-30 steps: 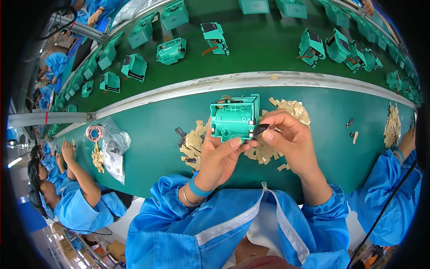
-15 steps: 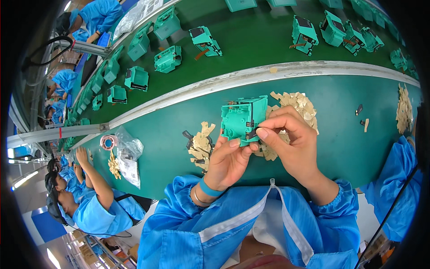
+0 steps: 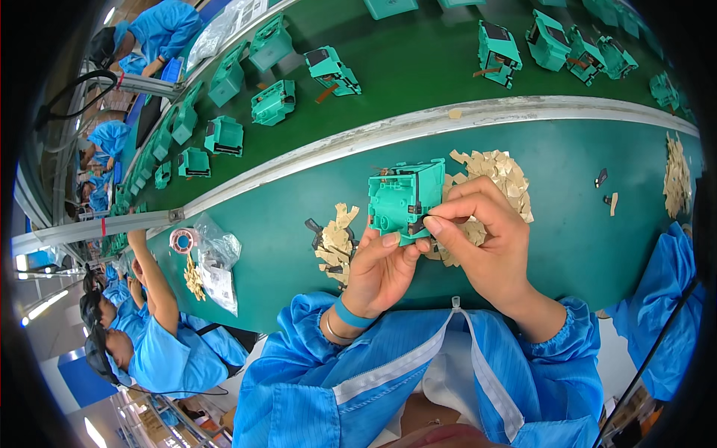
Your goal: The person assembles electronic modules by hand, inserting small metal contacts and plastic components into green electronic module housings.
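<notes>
A teal-green plastic housing (image 3: 393,200), open toward me with pegs inside, is held up above the bench. My left hand (image 3: 382,272) grips it from below, thumb on its lower front edge. At the housing's right side sits a small black part (image 3: 418,224), and my right hand (image 3: 482,235) pinches it there between thumb and forefinger. How far that part is seated I cannot tell; the fingertips partly cover it. Behind my right hand lies a heap of tan paper-like pieces (image 3: 499,175). A smaller tan pile (image 3: 337,240) with black bits is left of my left hand.
Beyond a metal rail (image 3: 358,140), a green conveyor (image 3: 418,67) carries several similar housings (image 3: 499,54). A tape roll (image 3: 181,240) and a clear plastic bag (image 3: 216,250) lie on the left. Two small black parts (image 3: 601,178) lie on the right. A co-worker (image 3: 160,336) sits at left.
The housings on the conveyor have shifted slightly left. The co-worker's arm at left has reached farther toward the conveyor. My hands and the housing stay nearly in place.
</notes>
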Demonstrator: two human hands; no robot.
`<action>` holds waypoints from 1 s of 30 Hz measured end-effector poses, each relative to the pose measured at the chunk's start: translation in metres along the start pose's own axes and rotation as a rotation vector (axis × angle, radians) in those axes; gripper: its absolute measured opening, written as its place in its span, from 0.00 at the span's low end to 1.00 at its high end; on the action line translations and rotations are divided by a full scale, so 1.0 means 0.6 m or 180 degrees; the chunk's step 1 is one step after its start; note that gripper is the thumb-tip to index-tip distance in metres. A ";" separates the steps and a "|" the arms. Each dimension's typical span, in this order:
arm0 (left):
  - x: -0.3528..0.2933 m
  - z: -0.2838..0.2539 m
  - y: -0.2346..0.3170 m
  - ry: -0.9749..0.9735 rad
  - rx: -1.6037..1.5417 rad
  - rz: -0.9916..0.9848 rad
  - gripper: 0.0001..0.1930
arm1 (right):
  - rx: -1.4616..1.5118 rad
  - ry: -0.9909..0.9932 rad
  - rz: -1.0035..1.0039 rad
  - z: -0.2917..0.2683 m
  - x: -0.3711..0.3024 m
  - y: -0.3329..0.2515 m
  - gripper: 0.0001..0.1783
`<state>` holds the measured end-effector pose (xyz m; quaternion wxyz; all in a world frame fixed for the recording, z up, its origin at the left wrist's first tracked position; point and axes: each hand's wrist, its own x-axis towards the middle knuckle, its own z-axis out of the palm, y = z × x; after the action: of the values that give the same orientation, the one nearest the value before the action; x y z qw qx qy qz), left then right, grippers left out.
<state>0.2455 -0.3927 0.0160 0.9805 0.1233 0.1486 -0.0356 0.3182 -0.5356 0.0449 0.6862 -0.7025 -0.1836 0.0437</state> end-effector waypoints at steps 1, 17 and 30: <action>0.000 0.000 0.000 0.0003 0.0001 0.0000 0.23 | 0.0002 0.0000 0.0002 0.000 0.000 0.000 0.06; 0.000 -0.009 0.002 -0.0212 0.0421 0.0239 0.26 | 0.0445 0.0087 -0.0125 0.005 -0.008 0.019 0.10; -0.002 -0.006 -0.006 -0.0298 0.0108 0.0221 0.29 | 0.1157 -0.0149 0.0578 0.005 -0.011 0.027 0.11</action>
<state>0.2429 -0.3954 0.0120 0.9848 0.1432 0.0976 -0.0098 0.3144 -0.5346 0.0276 0.7904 -0.5796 -0.1245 0.1542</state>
